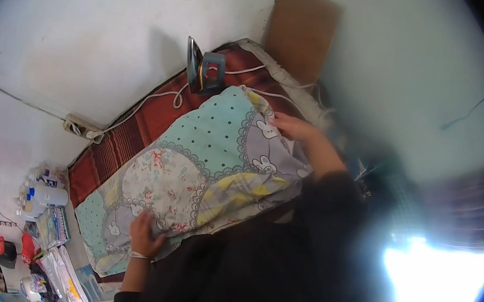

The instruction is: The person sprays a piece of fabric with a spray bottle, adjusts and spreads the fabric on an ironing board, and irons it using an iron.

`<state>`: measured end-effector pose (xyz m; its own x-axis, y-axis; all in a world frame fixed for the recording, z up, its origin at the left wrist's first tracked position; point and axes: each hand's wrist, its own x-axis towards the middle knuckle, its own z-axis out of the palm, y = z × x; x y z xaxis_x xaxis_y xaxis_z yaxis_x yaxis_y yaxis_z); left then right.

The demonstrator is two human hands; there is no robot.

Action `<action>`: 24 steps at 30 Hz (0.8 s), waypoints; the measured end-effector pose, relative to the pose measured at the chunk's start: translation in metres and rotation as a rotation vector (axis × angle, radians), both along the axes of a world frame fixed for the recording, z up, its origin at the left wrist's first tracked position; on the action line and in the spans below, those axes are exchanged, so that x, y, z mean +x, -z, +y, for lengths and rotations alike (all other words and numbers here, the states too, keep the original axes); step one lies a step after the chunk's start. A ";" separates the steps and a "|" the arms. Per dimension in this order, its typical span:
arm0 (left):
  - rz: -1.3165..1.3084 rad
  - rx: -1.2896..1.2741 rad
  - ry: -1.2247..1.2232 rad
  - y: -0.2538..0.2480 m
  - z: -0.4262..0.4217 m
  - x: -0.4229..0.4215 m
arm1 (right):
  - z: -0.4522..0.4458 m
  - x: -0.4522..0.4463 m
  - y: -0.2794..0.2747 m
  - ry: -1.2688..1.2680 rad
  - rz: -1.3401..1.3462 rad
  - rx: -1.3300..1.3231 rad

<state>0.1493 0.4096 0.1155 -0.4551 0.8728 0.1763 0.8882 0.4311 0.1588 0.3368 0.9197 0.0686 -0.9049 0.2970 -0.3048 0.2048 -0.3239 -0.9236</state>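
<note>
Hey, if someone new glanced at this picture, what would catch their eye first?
Probably the big patterned cloth, spread across the middle with mint, floral and bunny patches; the left hand lies on its lower left part and the right hand is at its upper right edge. Next, perhaps, the iron standing on the red cover near the wall, and the white glare at the lower right.

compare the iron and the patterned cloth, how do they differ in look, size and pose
Look: the iron is mostly grey and dark, while the patterned cloth mixes mint dots, florals, yellow checks and white bunnies.
Size: the iron is compact; the patterned cloth covers far more area.
Pose: the iron stands upright, tip up; the patterned cloth lies spread out, somewhat rumpled.
Shared: both are on the red striped cloth.
</note>
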 end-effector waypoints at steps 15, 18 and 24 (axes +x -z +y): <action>-0.402 0.070 -1.641 0.087 -0.330 -0.174 | -0.069 0.046 -0.066 0.198 -0.437 0.921; -0.140 -0.349 -1.417 0.083 -0.323 -0.170 | -0.076 0.054 -0.062 0.252 -0.491 0.969; -0.151 0.139 -1.678 0.062 -0.314 -0.160 | -0.098 0.080 -0.054 0.176 -0.667 1.181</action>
<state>-0.0102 0.0958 0.0533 -0.8157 -0.5734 0.0765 -0.5275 0.7916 0.3085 0.4164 0.8221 0.1230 -0.6112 0.7768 -0.1517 0.7542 0.5134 -0.4094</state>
